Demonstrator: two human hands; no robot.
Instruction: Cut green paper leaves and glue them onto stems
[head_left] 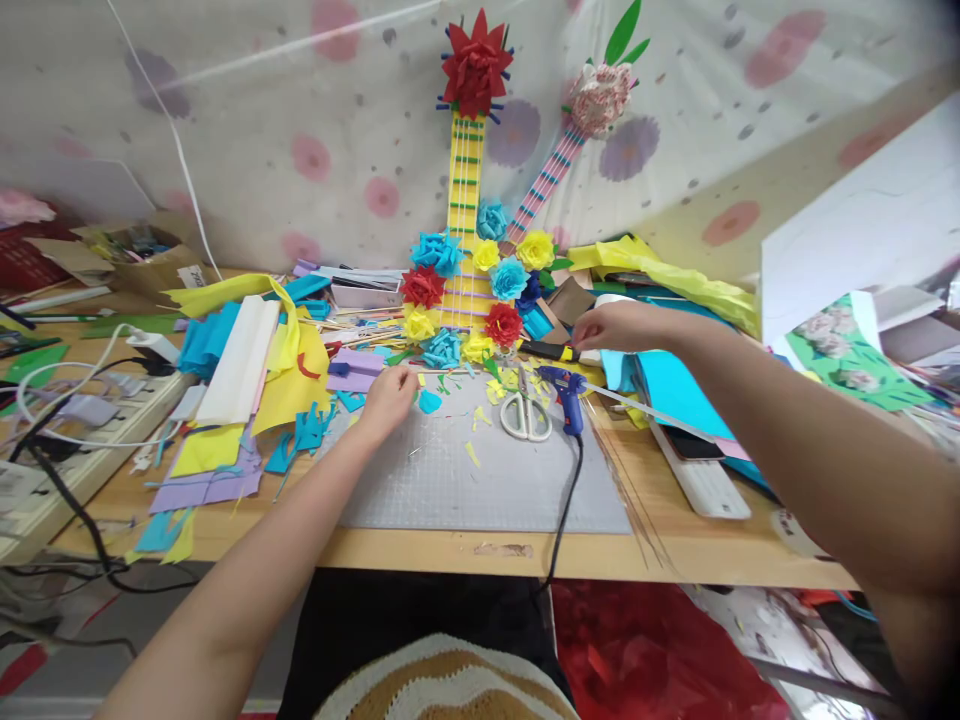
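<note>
My left hand is over the left part of the grey cutting mat, its fingertips pinched; what they hold, if anything, is too small to make out. A thin stick lies just right of those fingertips. My right hand reaches to the back right with fingers curled, close to the end of a black and yellow utility knife; its grip is hidden. White-handled scissors and a blue glue gun lie on the mat. Behind them stands a yellow paper guitar covered with paper flowers.
A second, pink guitar neck leans against the patterned curtain. Crepe paper and scraps lie left, beside a power strip with cables. The glue gun's cord hangs over the table's front edge. Blue sheets and a phone are right.
</note>
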